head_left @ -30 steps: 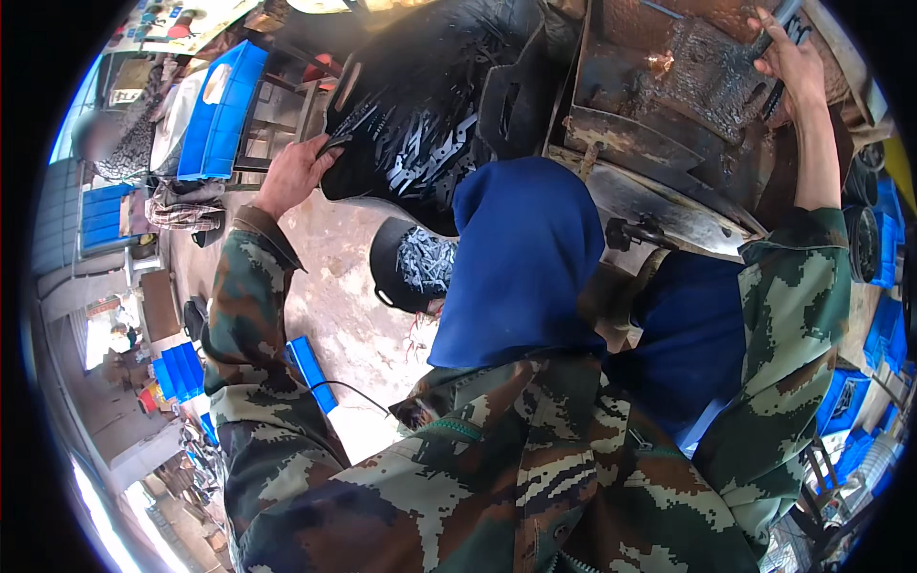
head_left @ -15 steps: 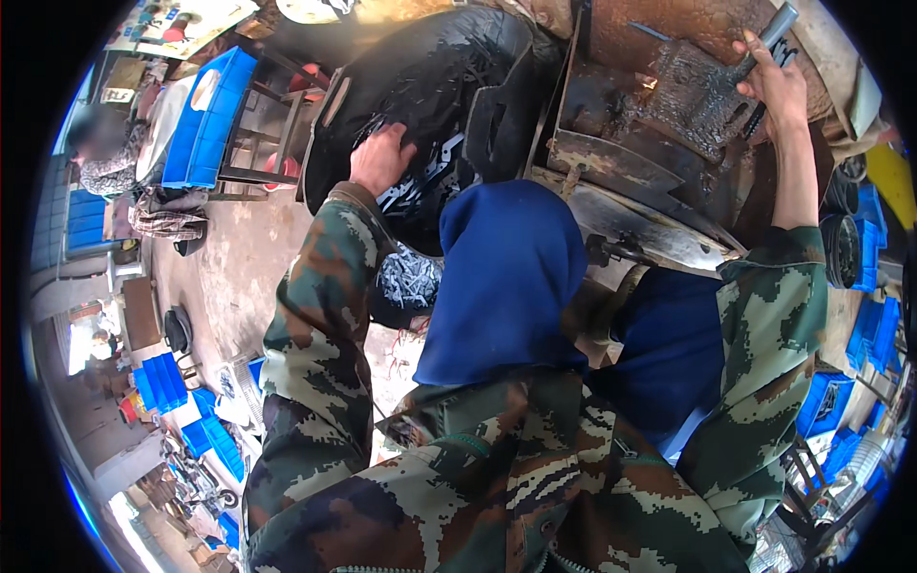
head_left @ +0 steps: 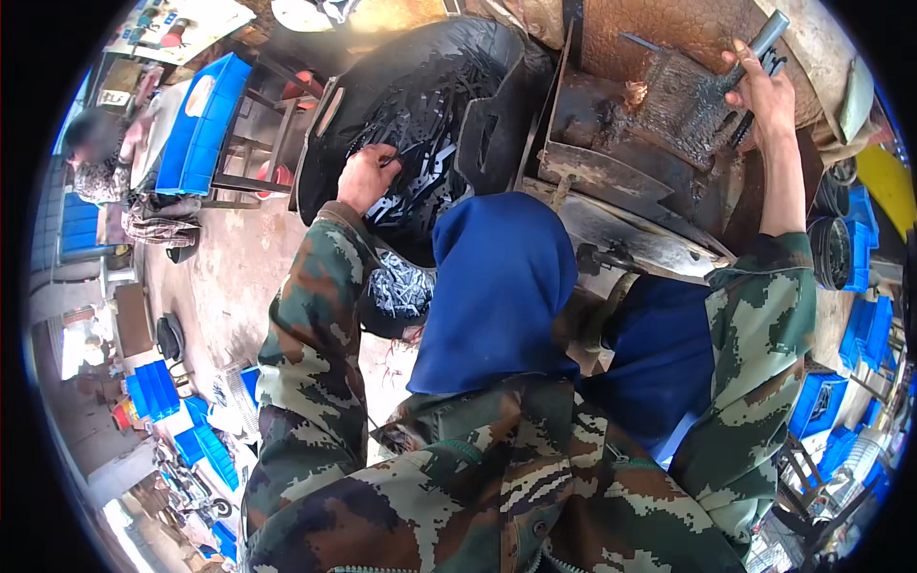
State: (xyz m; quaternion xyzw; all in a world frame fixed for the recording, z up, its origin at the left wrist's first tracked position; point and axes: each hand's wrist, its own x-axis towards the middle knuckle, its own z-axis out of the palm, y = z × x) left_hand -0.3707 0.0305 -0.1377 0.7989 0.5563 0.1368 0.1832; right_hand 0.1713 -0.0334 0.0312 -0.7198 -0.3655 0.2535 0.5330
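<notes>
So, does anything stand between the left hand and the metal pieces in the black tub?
Nothing visible does: the left hand is inside the open black tub, right at the metal pieces, with no lid or other thing between. Whether it grips any piece, I cannot tell.

Left hand [head_left: 367,180]: fingertips down among dark metal strips [head_left: 435,164] in black tub [head_left: 470,160]. Bucket [head_left: 382,323] of pale strips [head_left: 399,285] nearer the body than those fingers. Right hand [head_left: 768,97]: fingers on grey bar [head_left: 772,33]; grimy metal tray [head_left: 575,120] to their left.
</notes>
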